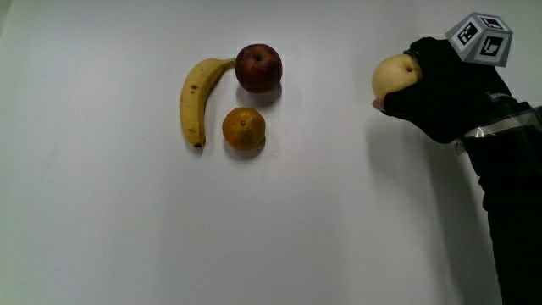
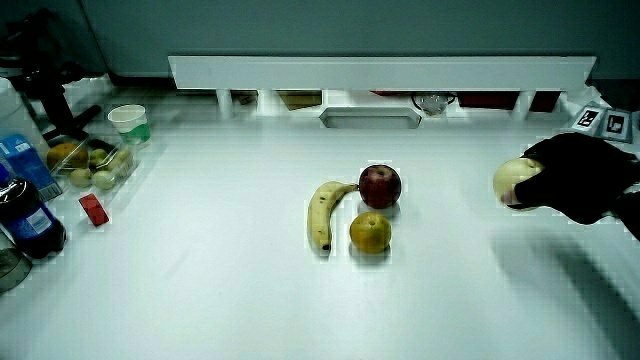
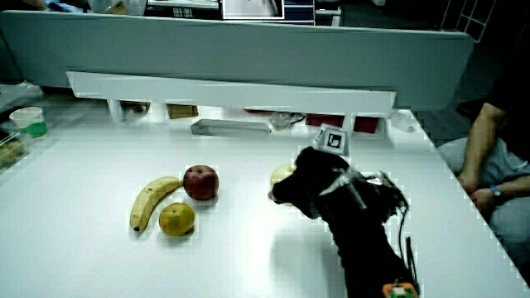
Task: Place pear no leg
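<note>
Pear (image 1: 393, 76) in hand (image 1: 445, 89), mostly glove-hidden in a side view (image 3: 282, 175).

You're looking at a white tabletop (image 1: 102, 237) with three fruits lying on it in a tight cluster: a banana (image 1: 199, 100), a red apple (image 1: 258, 68) at the banana's stem end, and an orange (image 1: 244, 129) beside the banana, nearer to you than the apple. In a side view, a cup (image 2: 129, 122), a small red block (image 2: 93, 210) and bottles (image 2: 28, 205) stand near the tabletop's edge.
</note>
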### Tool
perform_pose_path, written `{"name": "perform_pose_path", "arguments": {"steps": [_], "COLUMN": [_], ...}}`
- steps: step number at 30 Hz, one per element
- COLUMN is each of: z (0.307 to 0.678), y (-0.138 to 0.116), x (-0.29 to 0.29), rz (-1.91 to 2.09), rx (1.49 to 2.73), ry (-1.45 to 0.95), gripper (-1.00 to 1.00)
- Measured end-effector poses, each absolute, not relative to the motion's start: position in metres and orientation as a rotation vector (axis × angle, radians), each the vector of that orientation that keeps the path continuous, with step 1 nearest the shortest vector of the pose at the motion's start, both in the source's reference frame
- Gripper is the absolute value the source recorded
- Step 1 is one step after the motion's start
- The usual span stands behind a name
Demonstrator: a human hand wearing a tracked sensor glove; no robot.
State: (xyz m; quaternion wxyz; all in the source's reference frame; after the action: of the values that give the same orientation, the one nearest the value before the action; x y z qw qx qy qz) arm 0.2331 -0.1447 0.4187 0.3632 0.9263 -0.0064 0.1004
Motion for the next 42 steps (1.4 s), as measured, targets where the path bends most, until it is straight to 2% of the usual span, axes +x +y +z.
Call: {"name": "perform_pose_path", "arguments": {"steps": [15,23,35,40,42], "z": [0.473,0.480,0.484,0.453,0.431], "y": [-0.139,-0.135,-0.131,-0.130,-0.126], "x": [0.248,0.252,0.258,0.240,0.223], "rz": [0.205,0.249,0.302,0.235,0.204], "rx": [2.269,2.249,2.156,2.253,2.299], "ry": [0.091,0.112,0.132,0.064,-0.024], "gripper": [0.00,0.00,-0.71,-1.00,-1.00]}}
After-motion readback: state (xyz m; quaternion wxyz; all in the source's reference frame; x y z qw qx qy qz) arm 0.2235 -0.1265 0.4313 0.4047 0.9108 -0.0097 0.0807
